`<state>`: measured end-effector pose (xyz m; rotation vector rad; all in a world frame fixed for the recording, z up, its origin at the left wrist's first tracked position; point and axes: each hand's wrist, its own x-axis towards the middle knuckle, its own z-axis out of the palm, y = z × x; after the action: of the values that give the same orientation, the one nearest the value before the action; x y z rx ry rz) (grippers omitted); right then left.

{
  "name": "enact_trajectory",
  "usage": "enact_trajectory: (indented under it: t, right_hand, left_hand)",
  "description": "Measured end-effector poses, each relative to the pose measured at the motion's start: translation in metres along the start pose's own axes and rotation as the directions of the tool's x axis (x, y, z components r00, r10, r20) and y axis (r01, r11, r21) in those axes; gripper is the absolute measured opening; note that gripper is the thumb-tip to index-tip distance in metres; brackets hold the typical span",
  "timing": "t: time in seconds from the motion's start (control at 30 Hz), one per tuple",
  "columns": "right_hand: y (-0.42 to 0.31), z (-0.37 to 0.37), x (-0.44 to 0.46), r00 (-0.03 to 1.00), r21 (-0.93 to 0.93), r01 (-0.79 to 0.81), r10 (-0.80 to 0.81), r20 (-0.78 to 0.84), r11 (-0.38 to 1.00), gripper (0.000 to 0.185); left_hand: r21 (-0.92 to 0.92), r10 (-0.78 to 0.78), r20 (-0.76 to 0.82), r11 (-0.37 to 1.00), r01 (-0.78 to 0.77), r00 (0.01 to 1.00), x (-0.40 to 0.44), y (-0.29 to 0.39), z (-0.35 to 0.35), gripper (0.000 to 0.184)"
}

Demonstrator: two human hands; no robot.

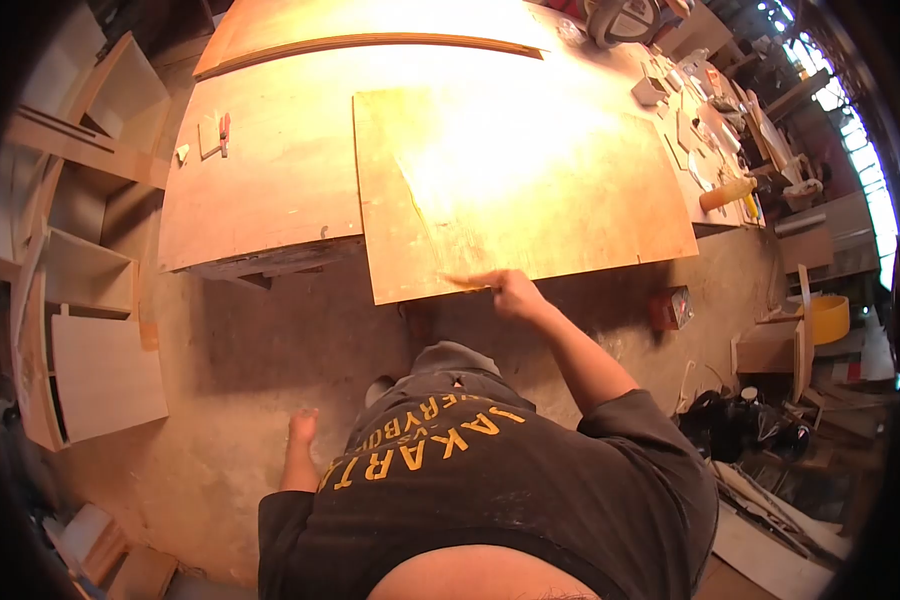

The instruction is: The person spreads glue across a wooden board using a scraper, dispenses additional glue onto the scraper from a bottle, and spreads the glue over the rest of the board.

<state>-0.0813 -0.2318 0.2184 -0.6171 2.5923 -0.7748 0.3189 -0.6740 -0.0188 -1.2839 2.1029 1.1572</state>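
Observation:
A plywood sheet (610,215) lies on the large work surface, its near edge sticking out toward me. A wet, yellowish streak of what looks like glue (422,215) runs down its left part to the near edge. At that edge my right hand (518,297) is closed around a thin, flat scraper (470,281), which is blurred and partly hidden by the fingers. My left hand (303,425) hangs low at my side, away from the sheet; its fingers are too small and blurred to read.
Pliers with red handles (225,135) lie on the larger board (260,190) at left. An orange-yellow bottle (728,193) and a small box (649,92) stand at right. A red can (670,309) sits below the sheet. Wooden cabinets (105,375) line the left side.

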Motion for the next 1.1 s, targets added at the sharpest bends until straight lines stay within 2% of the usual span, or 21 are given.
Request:
enact_trajectory:
  t: [0.03,0.1,0.17,0.23,0.27,0.37,0.43,0.5,0.57,0.6,0.63,0.67,0.73,0.83,0.93,1.03,1.1]
  right_hand:
    - [-0.054,-0.039,0.004,0.98,0.19,-0.196,0.183,0.083,0.962,0.06]
    - [-0.042,-0.042,0.043,0.978,0.263,-0.2,0.21,-0.01,0.944,0.053]
    - [-0.051,-0.056,0.083,0.989,0.471,-0.079,0.13,-0.077,0.879,0.048]
    - [-0.063,-0.071,0.13,0.992,0.506,-0.042,0.095,-0.079,0.862,0.049]
    - [-0.069,-0.077,0.154,0.993,0.486,-0.01,0.067,-0.101,0.874,0.047]
    - [-0.093,-0.094,0.231,0.994,0.347,0.021,0.019,-0.11,0.938,0.044]
    - [-0.106,-0.099,0.286,0.994,0.221,0.056,-0.032,-0.107,0.974,0.041]
    - [-0.112,-0.093,0.345,0.988,0.089,0.124,-0.115,-0.107,0.988,0.039]
    - [-0.112,-0.077,0.401,0.984,-0.017,0.118,-0.119,-0.133,0.993,0.039]
    - [-0.118,-0.073,0.421,0.984,-0.08,0.115,-0.125,-0.128,0.99,0.04]
    - [-0.121,-0.067,0.442,0.984,-0.143,0.112,-0.13,-0.124,0.983,0.041]
    - [-0.123,-0.061,0.459,0.98,-0.205,0.131,-0.158,-0.121,0.97,0.039]
    - [-0.118,-0.043,0.494,0.97,-0.328,0.163,-0.212,-0.117,0.93,0.035]
    - [-0.11,-0.029,0.526,0.966,-0.423,0.192,-0.245,-0.077,0.886,0.032]
    - [-0.11,-0.025,0.54,0.968,-0.459,0.178,-0.239,-0.078,0.87,0.029]
    - [-0.112,-0.021,0.55,0.963,-0.478,0.18,-0.254,-0.094,0.86,0.029]
    - [-0.109,-0.012,0.552,0.96,-0.491,0.191,-0.265,-0.086,0.85,0.028]
  left_hand:
    - [-0.007,0.01,0.005,1.0,-0.01,1.0,-0.006,0.008,-0.002,0.063]
    - [-0.039,-0.001,0.04,0.999,0.002,0.999,-0.008,0.012,-0.004,0.064]
    - [-0.099,-0.032,0.103,0.994,0.042,0.994,0.004,0.008,0.004,0.066]
    - [-0.046,-0.007,-0.017,0.999,0.006,1.0,-0.002,0.007,0.011,0.065]
    - [-0.021,0.004,-0.079,1.0,-0.006,0.997,-0.005,0.007,0.016,0.064]
    - [-0.01,-0.021,-0.072,1.0,0.02,0.997,-0.027,0.017,0.011,0.062]
    - [-0.067,-0.097,-0.112,0.994,0.09,0.989,-0.035,0.006,0.021,0.058]
    - [-0.073,-0.16,-0.063,0.985,0.156,0.985,-0.047,0.003,0.022,0.055]
    - [-0.133,-0.204,-0.105,0.973,0.189,0.973,-0.071,0.019,0.024,0.053]
    - [-0.197,-0.229,-0.116,0.959,0.204,0.966,-0.06,-0.013,0.045,0.051]
    - [-0.26,-0.255,-0.128,0.941,0.215,0.959,-0.06,-0.015,0.053,0.05]
    - [-0.265,-0.217,-0.156,0.949,0.171,0.964,-0.066,-0.018,0.06,0.047]
    - [-0.269,-0.141,-0.211,0.96,0.081,0.967,-0.096,0.019,0.057,0.042]
    - [-0.123,-0.264,-0.111,0.96,0.251,0.958,-0.111,0.052,0.059,0.035]
    - [-0.238,-0.235,-0.171,0.952,0.191,0.957,-0.116,0.061,0.074,0.03]
    - [-0.439,-0.284,-0.077,0.87,0.224,0.956,-0.115,0.057,0.08,0.033]
    - [-0.473,-0.313,-0.07,0.846,0.245,0.947,-0.115,0.056,0.082,0.038]
